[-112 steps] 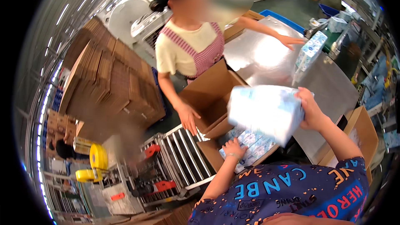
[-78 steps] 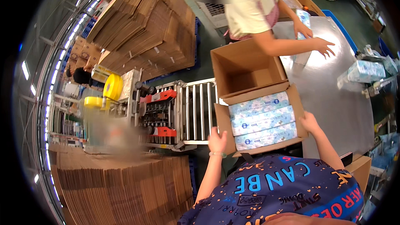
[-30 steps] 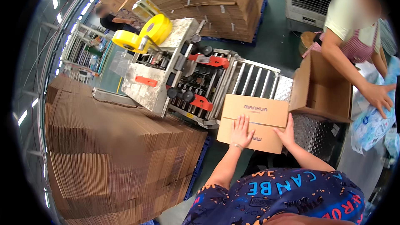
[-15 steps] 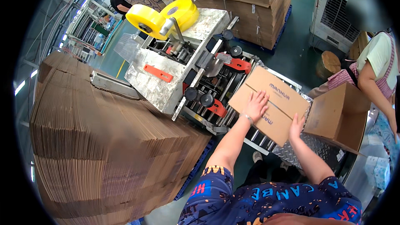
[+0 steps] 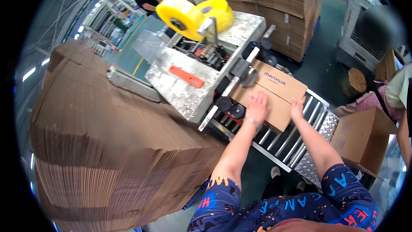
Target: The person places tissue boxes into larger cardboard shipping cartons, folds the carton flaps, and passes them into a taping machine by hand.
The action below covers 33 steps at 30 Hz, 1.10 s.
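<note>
One closed cardboard carton (image 5: 278,97) sits on the roller conveyor (image 5: 270,157), its left end at the carton sealer (image 5: 182,96); the left hand (image 5: 257,108) lies on top, the right hand (image 5: 297,109) against its right end, both with fingers outstretched.

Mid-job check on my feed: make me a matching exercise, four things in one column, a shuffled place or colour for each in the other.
Things:
1. Left hand
2. Right hand
3. Tape rolls
4. Open carton

Descriptions:
A. Yellow, above the pale-topped machine
B. To the right of the roller conveyor
C. On top of the closed carton
D. At the closed carton's right end

Pairs: 1-C, 2-D, 3-A, 4-B
</note>
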Each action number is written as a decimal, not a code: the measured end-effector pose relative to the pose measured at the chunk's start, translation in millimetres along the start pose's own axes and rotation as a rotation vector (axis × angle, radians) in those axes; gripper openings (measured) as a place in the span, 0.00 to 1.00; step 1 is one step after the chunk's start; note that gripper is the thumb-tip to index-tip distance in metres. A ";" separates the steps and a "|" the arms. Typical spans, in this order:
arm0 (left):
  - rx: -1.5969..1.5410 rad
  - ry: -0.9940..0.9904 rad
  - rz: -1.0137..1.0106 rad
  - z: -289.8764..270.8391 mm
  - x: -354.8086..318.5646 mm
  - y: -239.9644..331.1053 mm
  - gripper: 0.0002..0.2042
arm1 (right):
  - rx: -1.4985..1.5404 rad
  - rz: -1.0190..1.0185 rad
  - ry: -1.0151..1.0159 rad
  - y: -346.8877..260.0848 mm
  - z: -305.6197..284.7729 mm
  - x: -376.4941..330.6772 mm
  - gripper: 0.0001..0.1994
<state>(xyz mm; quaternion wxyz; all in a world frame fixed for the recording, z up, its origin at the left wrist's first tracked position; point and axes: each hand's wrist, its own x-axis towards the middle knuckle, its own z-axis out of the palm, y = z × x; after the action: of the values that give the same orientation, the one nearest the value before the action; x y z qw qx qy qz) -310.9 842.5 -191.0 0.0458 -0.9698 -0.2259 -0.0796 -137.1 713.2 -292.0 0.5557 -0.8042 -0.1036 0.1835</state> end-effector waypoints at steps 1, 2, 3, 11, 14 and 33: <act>-0.041 0.026 0.058 -13.0 -11.2 16.5 0.30 | -0.002 0.020 -0.118 20.7 -14.7 29.1 0.39; -0.102 0.067 0.067 -12.7 -53.9 6.6 0.29 | -0.027 0.111 -0.355 14.9 -10.3 32.1 0.38; -0.226 0.082 0.125 -27.9 -48.8 28.0 0.29 | 0.149 -0.083 -0.383 67.8 -58.0 89.9 0.33; 0.089 0.479 -0.132 -261.2 -209.8 -105.7 0.21 | -0.545 -0.006 -0.968 115.6 -129.1 -66.5 0.13; 0.526 0.719 -0.082 -405.9 -218.2 -140.8 0.14 | -0.638 0.129 -1.164 182.5 -177.9 -123.8 0.13; 0.955 0.270 -0.417 -697.7 -202.8 -206.6 0.09 | -0.574 -0.010 -0.669 211.5 -274.9 -173.0 0.11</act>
<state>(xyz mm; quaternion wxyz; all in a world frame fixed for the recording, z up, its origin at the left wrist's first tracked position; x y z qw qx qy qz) -675.8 852.6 470.3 0.4935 -0.7569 -0.4167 -0.0994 -189.8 337.5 -371.3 0.2468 -0.8218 -0.3283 0.3949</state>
